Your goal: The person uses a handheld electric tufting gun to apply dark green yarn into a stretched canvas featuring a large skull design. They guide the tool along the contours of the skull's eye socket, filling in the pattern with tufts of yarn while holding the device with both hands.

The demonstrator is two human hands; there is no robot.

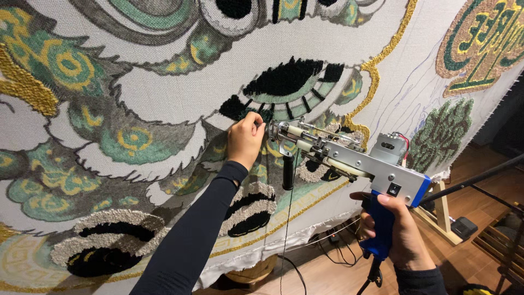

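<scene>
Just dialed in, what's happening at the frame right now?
A person is working on a large tufted rug cloth stretched upright, covered in green, gold, grey and black patterns. The right hand grips the blue handle of a tufting gun, its needle end pointed at the cloth. The left hand is pinched at the cloth right beside the gun's tip, near a black tufted patch. A dark yarn strand hangs down from the gun. Cables lie on the wooden floor below.

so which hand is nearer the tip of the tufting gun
Left. The left hand is pinched right at the tufting gun tip; the right hand holds its blue handle, far back.
</scene>
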